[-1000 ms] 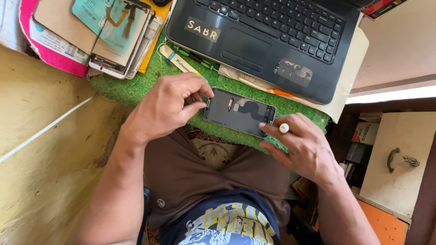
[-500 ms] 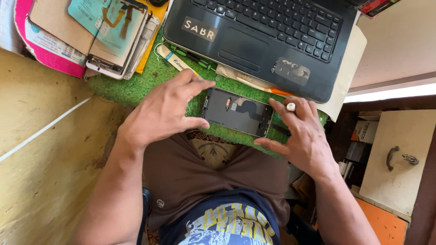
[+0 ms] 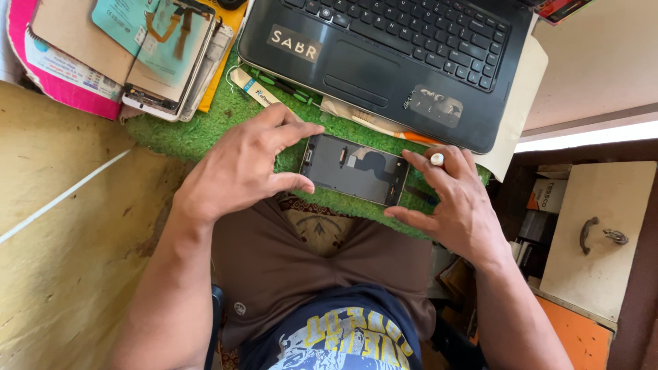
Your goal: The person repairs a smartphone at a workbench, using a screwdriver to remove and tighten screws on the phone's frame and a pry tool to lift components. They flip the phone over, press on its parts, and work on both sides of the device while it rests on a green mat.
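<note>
Head view: both hands, left hand [image 3: 236, 171] and right hand [image 3: 456, 209], pinch flat rectangular phone frame [image 3: 353, 169] over fuzzy green mat [image 3: 185, 133].

A yellowish bench [image 3: 62, 274] is covered in part by a green grass-like mat [image 3: 205, 130]. On the mat are laid a black laptop [image 3: 384, 62], an opened phone [image 3: 353, 169], a stack of phone parts [image 3: 164, 62] and a toothbrush [image 3: 373, 123].
</note>
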`<control>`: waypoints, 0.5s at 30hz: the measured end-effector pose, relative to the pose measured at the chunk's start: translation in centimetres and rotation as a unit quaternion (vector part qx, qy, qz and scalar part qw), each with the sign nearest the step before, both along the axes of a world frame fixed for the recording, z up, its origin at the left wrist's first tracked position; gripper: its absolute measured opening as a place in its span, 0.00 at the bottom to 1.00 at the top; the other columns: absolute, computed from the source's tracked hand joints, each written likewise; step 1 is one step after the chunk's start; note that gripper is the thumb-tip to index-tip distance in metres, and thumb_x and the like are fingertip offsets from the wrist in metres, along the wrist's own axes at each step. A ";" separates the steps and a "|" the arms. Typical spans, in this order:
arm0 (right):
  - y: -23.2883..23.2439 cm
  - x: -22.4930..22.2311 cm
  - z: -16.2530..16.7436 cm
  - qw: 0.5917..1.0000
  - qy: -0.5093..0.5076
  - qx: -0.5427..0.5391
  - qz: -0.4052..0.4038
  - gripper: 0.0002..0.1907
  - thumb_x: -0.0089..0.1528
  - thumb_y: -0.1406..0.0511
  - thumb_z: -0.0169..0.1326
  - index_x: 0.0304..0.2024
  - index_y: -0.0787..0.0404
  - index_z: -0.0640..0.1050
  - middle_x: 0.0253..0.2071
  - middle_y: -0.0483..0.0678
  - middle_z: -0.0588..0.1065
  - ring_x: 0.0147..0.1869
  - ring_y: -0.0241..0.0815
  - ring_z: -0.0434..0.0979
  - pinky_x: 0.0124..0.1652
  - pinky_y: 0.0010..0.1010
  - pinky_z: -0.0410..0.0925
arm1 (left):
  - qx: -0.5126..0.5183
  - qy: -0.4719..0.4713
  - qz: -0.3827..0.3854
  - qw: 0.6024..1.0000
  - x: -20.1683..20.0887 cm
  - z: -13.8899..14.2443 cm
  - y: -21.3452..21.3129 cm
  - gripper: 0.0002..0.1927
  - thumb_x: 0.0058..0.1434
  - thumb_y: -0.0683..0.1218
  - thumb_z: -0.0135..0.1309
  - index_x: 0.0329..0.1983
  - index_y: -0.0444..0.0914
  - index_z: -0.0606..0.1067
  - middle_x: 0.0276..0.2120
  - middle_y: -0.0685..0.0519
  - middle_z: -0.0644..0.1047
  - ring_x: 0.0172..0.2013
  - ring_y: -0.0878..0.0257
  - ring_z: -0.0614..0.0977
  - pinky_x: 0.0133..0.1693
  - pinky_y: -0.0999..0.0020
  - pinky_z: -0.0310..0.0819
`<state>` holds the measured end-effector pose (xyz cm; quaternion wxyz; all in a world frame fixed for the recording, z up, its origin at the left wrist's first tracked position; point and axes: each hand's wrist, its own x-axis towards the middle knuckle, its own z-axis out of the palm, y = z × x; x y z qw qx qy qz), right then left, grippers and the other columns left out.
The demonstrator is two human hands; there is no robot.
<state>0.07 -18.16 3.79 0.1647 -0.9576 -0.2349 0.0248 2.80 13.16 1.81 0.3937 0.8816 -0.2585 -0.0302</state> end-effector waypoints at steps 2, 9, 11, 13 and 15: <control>0.0 0.1 0.0 1.000 0.004 0.000 -0.002 0.44 0.46 0.49 0.71 0.61 0.61 0.76 0.53 0.56 0.70 0.57 0.56 0.68 0.55 0.46 0.67 | 0.004 -0.002 0.003 1.000 0.1 0.0 -0.1 0.39 0.42 0.53 0.73 0.59 0.38 0.77 0.44 0.47 0.75 0.45 0.50 0.79 0.47 0.56 0.73; -0.1 0.0 0.1 1.000 0.013 0.010 -0.003 0.43 0.47 0.50 0.71 0.61 0.61 0.76 0.52 0.55 0.70 0.56 0.55 0.69 0.55 0.45 0.67 | 0.016 -0.001 0.009 1.000 -0.1 0.0 -0.2 0.39 0.41 0.54 0.73 0.59 0.40 0.77 0.44 0.47 0.75 0.44 0.48 0.79 0.46 0.56 0.74; 0.0 0.0 0.1 1.000 0.009 0.011 -0.001 0.43 0.47 0.50 0.71 0.61 0.61 0.76 0.52 0.56 0.70 0.56 0.55 0.69 0.55 0.45 0.67 | 0.023 0.005 0.014 1.000 -0.1 0.0 -0.3 0.40 0.41 0.54 0.73 0.60 0.41 0.77 0.44 0.48 0.75 0.44 0.49 0.79 0.46 0.56 0.73; 0.0 0.0 0.1 1.000 0.009 0.010 -0.003 0.43 0.47 0.50 0.71 0.61 0.61 0.76 0.52 0.55 0.70 0.56 0.55 0.69 0.55 0.45 0.67 | 0.029 0.006 0.013 0.999 -0.1 0.0 -0.4 0.40 0.42 0.54 0.73 0.61 0.42 0.77 0.43 0.48 0.75 0.44 0.50 0.79 0.46 0.56 0.73; 0.0 0.0 0.0 1.000 0.015 0.008 -0.008 0.43 0.47 0.50 0.71 0.61 0.61 0.77 0.52 0.55 0.70 0.56 0.55 0.69 0.55 0.45 0.67 | 0.034 0.001 0.006 0.999 -0.1 -0.1 -0.5 0.41 0.42 0.54 0.72 0.62 0.42 0.76 0.43 0.48 0.74 0.44 0.50 0.78 0.47 0.56 0.73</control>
